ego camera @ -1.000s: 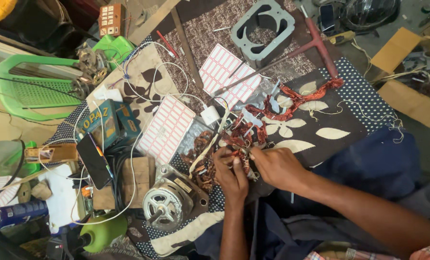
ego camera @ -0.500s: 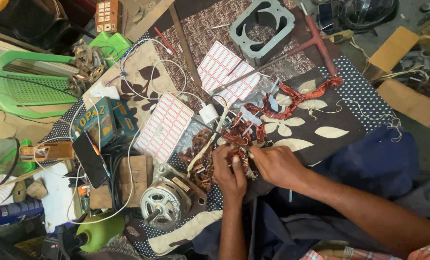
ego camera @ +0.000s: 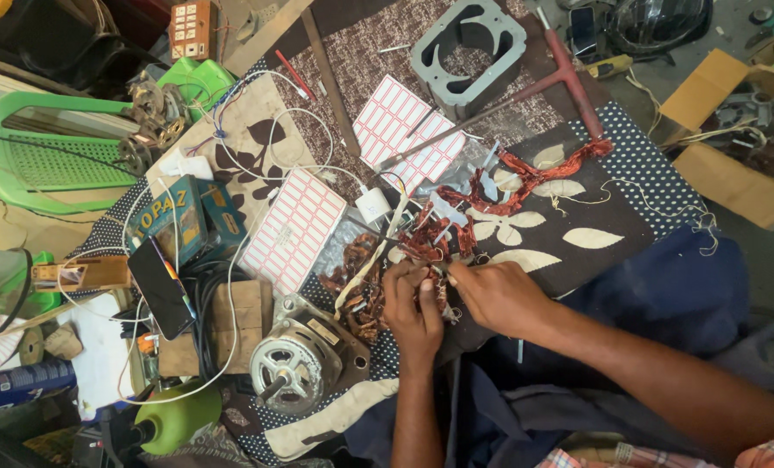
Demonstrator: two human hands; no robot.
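We work copper winding (ego camera: pixel 421 247): left hand (ego camera: pixel 414 305) and right hand (ego camera: pixel 496 295) pinch its wires; next, careful separating.

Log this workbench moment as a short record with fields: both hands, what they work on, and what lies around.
left hand: fingers in the copper wire windings; grip unclear
right hand: fingers pinching at the same windings
loose coil: red-brown copper wire bundle beyond the hands, on the patterned cloth
left of hands: electric motor, wooden block, phone
farther back: two label sheets, grey metal frame, red T-handle tool
edges: green plastic chair, cardboard box
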